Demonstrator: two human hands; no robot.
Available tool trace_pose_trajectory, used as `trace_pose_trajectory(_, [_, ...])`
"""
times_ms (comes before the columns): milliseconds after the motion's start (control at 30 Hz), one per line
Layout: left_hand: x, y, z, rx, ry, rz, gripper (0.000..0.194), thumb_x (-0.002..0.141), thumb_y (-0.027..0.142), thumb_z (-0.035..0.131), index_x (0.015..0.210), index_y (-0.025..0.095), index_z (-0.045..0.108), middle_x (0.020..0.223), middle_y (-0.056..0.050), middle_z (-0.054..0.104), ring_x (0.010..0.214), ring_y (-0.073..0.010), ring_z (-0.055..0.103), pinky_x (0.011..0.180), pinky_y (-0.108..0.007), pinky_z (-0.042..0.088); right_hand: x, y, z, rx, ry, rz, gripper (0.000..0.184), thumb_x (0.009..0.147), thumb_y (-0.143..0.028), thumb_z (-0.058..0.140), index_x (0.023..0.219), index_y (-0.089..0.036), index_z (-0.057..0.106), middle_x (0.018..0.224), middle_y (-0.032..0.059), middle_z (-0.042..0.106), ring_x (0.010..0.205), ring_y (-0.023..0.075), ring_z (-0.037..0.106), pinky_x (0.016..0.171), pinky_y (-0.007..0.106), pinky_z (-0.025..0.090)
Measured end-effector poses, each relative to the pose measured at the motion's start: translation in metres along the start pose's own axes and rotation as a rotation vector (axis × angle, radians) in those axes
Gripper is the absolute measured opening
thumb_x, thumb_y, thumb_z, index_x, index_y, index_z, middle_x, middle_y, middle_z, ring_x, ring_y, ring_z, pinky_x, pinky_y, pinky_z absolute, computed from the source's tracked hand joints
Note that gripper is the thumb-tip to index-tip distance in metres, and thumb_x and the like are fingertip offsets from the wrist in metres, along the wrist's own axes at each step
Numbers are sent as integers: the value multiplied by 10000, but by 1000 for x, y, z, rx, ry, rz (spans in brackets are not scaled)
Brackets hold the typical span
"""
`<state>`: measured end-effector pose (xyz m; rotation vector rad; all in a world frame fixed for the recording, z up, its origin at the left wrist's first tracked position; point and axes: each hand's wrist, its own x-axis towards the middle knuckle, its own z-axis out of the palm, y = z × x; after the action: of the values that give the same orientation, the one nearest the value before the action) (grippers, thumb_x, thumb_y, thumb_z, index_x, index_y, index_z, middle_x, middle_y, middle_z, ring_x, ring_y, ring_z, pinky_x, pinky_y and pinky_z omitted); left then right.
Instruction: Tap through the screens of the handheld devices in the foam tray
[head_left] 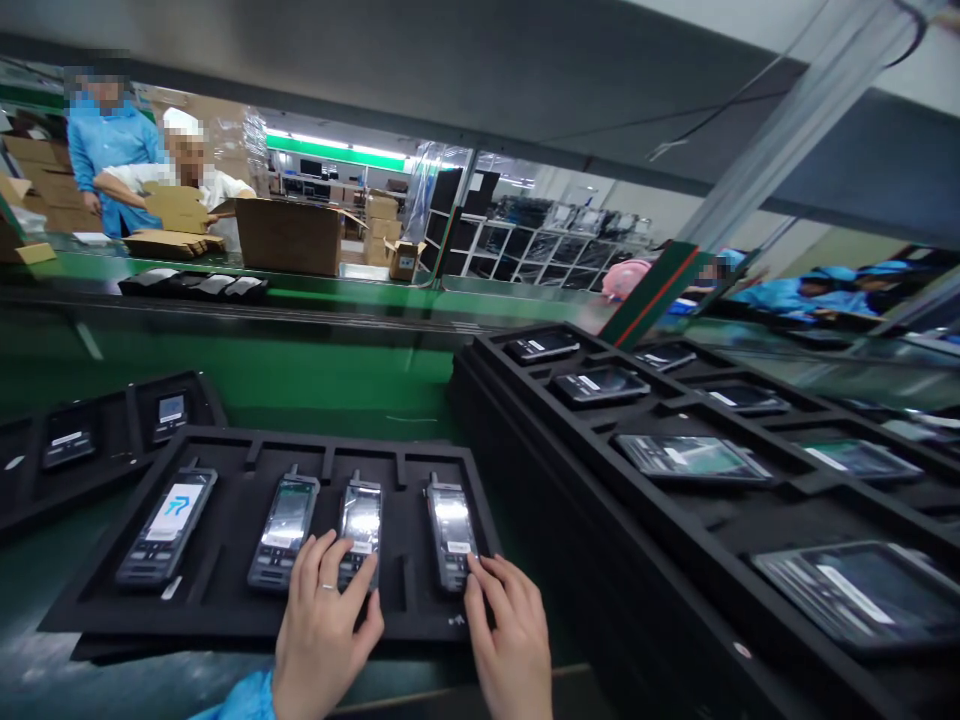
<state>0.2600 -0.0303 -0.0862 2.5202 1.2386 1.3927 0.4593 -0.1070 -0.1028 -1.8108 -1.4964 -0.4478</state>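
The left hand (322, 620), fingers spread and unclenched, rested over the lower part of the handset third from the left (362, 515) in the near black tray (227, 500). The right hand (514, 625), loosely curled around nothing, touched the near right edge of the rightmost handset (451, 520). Light fingertip contact seemed best, with both handsets left seated and palms off the screens.

I watch one camera, head-worn, facing forward and down, tilted sideways; black tray (210, 618) close below; metal racks (540, 250) far beyond.
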Motion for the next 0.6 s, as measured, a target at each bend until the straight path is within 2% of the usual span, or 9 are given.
trace_pose_trajectory(200, [-1,-1,3,-20,2,-32,229,861,258,515,1014,244,685,1059,-88,581,1106,-304,484,952,-504,403,-11,6,4,38,33,-35,294,1006,-340,397,1188,-188,571,1133,77,587,1110,252,487,918,435,393])
trace_pose_trajectory(600, [1,1,-1,34,-8,13,239,851,206,503,1004,221,686,1028,-99,579,1070,-302,501,900,-488,446,-12,2,8,17,65,19,297,1004,-345,387,1146,-188,595,1114,79,596,1104,256,499,913,427,407])
